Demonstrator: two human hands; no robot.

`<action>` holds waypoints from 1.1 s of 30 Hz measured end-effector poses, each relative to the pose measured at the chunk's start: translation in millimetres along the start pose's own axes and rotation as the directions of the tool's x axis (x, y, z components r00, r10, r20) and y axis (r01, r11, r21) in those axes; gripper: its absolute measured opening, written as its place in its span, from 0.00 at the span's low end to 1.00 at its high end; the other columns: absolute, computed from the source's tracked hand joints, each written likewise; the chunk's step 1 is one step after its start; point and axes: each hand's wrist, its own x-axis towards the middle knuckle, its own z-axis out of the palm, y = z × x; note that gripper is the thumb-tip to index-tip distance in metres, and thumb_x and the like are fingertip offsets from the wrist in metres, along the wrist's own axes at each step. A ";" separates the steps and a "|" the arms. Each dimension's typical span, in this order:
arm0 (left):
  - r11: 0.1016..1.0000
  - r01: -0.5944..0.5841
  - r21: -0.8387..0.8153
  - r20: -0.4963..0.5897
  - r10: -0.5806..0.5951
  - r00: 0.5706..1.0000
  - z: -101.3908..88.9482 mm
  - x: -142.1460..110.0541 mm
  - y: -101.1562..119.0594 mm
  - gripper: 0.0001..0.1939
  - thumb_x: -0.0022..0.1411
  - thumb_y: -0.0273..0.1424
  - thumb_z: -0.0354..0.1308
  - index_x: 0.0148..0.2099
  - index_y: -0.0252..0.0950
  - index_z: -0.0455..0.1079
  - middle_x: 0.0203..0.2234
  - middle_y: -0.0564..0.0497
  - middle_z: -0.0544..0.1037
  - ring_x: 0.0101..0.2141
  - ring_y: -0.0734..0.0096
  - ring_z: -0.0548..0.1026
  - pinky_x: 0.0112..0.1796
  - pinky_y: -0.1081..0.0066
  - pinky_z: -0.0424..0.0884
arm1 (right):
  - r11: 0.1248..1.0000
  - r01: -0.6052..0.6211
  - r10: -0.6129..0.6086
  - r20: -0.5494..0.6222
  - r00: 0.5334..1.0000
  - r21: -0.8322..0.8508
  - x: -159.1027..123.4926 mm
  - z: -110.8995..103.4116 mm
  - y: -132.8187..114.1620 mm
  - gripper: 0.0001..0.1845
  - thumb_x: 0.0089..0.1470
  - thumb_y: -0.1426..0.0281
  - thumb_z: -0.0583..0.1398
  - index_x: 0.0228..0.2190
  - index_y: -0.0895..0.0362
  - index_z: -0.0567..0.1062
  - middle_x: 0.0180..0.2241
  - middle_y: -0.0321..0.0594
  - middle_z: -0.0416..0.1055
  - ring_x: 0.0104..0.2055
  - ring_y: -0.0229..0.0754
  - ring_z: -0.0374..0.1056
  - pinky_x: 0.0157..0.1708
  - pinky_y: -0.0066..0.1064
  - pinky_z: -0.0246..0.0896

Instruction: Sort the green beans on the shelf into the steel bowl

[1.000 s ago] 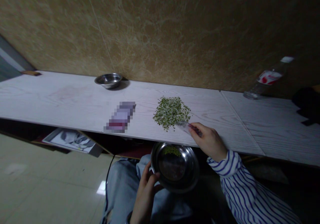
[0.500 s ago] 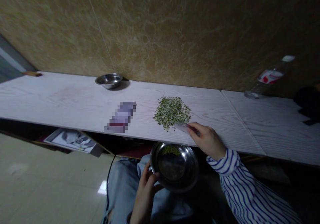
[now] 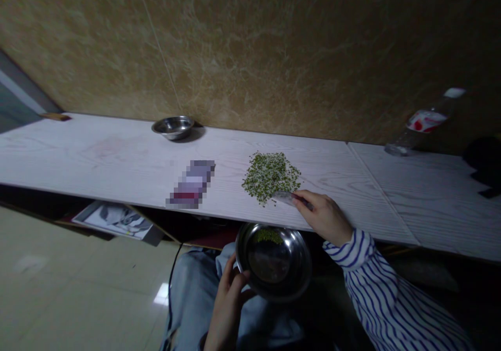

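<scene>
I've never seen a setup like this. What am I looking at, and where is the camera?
There's no machine here: these are a person's bare hands, seen from a camera worn on their head, looking forward and down.

The left hand holds a large metal bowl by its near edge, with some green bits inside. The right hand holds a small flat tool, too blurred to name, at a spread of green and whitish bits.

Also on the pale table are a small metal bowl, a pixelated rectangle and a clear bottle.

Larger bowl (image 3: 271, 267) of glossy metal
</scene>
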 end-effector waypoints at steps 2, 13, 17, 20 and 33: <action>1.000 -0.003 0.000 -0.009 0.003 1.000 -0.8 0.7 -0.8 0.35 0.58 0.38 0.63 0.66 0.38 0.61 0.54 0.41 0.74 0.47 0.57 0.75 0.38 0.64 0.75 | 1.000 0.003 -0.002 0.023 1.000 -0.004 -0.4 -1.4 0.3 0.12 0.62 0.68 0.57 0.42 0.53 0.80 0.41 0.42 0.82 0.40 0.46 0.78 0.43 0.37 0.72; 1.000 -0.009 -0.003 -0.011 0.009 1.000 -0.1 1.1 -2.6 0.35 0.58 0.38 0.63 0.66 0.38 0.62 0.58 0.40 0.72 0.49 0.53 0.75 0.39 0.62 0.76 | 1.000 0.029 -0.029 0.034 0.999 -0.002 0.7 -2.7 2.7 0.11 0.62 0.69 0.57 0.41 0.52 0.80 0.40 0.41 0.82 0.40 0.45 0.78 0.43 0.37 0.72; 1.000 -0.010 -0.010 -0.007 0.010 1.000 -0.1 -0.1 -0.8 0.33 0.59 0.38 0.63 0.65 0.39 0.63 0.60 0.41 0.70 0.51 0.53 0.74 0.40 0.63 0.76 | 0.999 0.046 -0.047 0.047 0.998 0.019 -1.3 -5.7 2.5 0.12 0.62 0.69 0.57 0.42 0.52 0.80 0.40 0.40 0.82 0.41 0.45 0.78 0.44 0.37 0.72; 1.000 -0.009 0.000 -0.008 0.009 1.000 0.3 -0.3 -1.1 0.34 0.58 0.38 0.63 0.66 0.39 0.62 0.60 0.40 0.70 0.51 0.52 0.74 0.39 0.63 0.76 | 0.999 0.046 -0.046 0.037 0.998 0.016 -2.7 -6.0 3.7 0.12 0.62 0.68 0.57 0.42 0.52 0.80 0.40 0.40 0.82 0.41 0.45 0.78 0.43 0.37 0.72; 1.000 0.002 -0.003 -0.006 -0.002 1.000 3.0 -2.4 2.4 0.33 0.58 0.37 0.63 0.65 0.38 0.63 0.62 0.40 0.69 0.53 0.51 0.74 0.38 0.64 0.76 | 0.995 0.064 -0.069 0.074 0.995 0.071 4.7 -3.2 0.1 0.12 0.61 0.69 0.58 0.42 0.53 0.81 0.41 0.41 0.82 0.43 0.45 0.78 0.43 0.38 0.73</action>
